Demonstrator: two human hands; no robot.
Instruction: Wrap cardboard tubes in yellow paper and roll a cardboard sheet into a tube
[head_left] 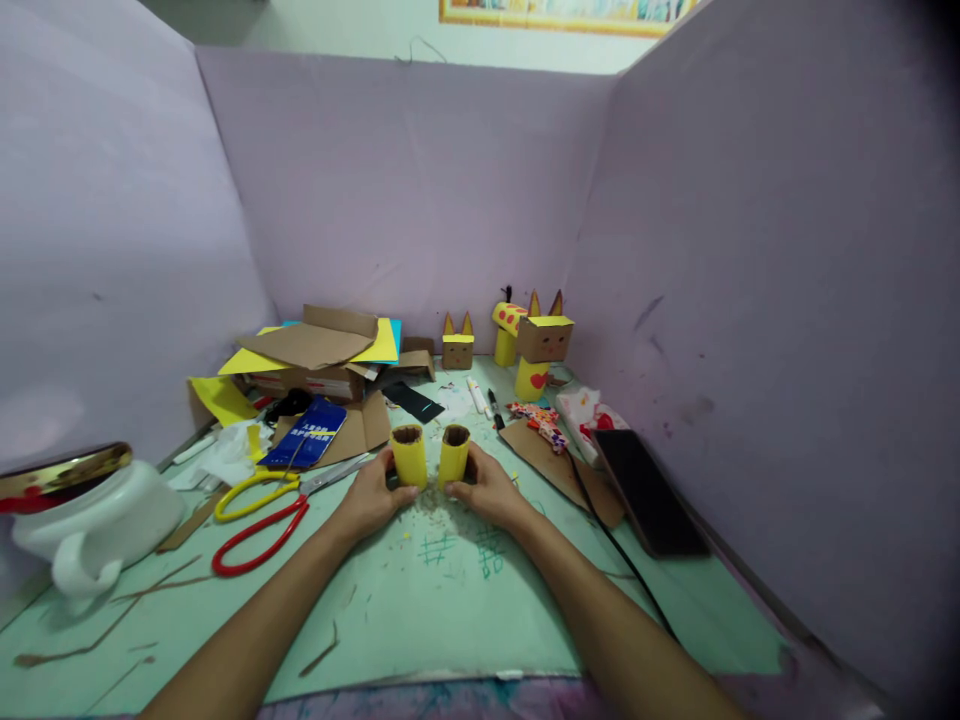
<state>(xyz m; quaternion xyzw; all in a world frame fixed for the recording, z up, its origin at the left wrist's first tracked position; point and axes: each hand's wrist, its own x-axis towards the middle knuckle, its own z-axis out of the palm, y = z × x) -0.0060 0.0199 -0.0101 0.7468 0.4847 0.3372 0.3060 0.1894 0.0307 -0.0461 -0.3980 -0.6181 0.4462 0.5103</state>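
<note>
From here, the left hand has fingers and thumb round one yellow tube, the right hand likewise round a second tube, both roughly upright, slightly apart; light, even pressure should keep them from denting

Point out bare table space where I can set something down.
Bare green tabletop lies between the left forearm and right forearm, nearer than the green pen scribbles. Another patch lies nearer than the flat black rectangular device, right of the thin black cable. Crowded: left side, with stacked brown cardboard and red-and-yellow-handled metal scissors; crumbs near the yellow cylindrical tubes.
</note>
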